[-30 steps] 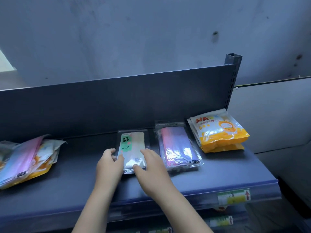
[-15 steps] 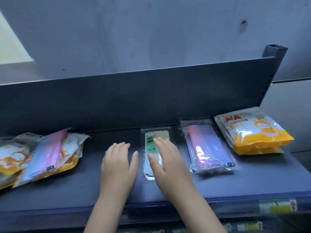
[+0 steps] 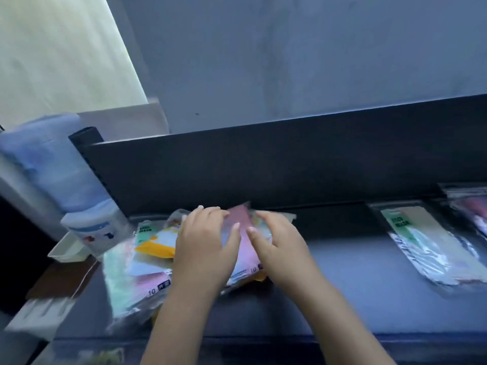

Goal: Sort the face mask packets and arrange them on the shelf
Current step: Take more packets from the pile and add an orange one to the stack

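Both hands on the packet pile (image 3: 147, 262) at 9 o'clock on the shelf (image 3: 369, 285). Left hand (image 3: 204, 248) and right hand (image 3: 276, 246) spread-fingered, flanking a pink packet (image 3: 243, 233); grip unclear. Green packet (image 3: 427, 243) flat at 3 o'clock.

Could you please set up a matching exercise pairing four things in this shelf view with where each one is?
Things:
1. left hand
2. green packet
3. water dispenser
4. pink packet

Places:
A. lying alone on the shelf, right side
B. beyond the shelf's left end
C. on the pile, beside the right hand
D. between the two hands

Pairs: 1-C, 2-A, 3-B, 4-D
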